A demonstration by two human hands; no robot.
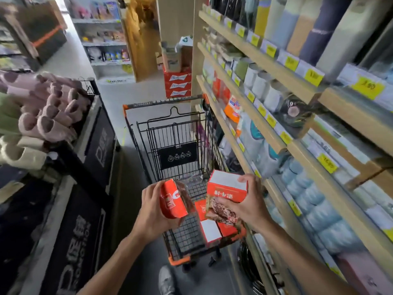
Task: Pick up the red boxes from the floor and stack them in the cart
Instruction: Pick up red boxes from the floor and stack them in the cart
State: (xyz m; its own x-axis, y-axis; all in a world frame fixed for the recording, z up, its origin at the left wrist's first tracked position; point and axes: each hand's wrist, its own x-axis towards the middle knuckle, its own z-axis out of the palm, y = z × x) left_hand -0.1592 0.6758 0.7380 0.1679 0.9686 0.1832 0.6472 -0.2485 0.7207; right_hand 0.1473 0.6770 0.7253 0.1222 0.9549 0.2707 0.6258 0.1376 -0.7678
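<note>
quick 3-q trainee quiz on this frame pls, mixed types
1. True or false: each hand holds one red box.
2. The boxes already in the cart lie at which side of its basket? A) shelf side B) slipper side C) far end
3. Fill in: the cart's corner bumpers are ____.

Key:
1. True: left hand grips a box, right hand another.
2. A: stacked boxes, cart.
3. orange
</note>
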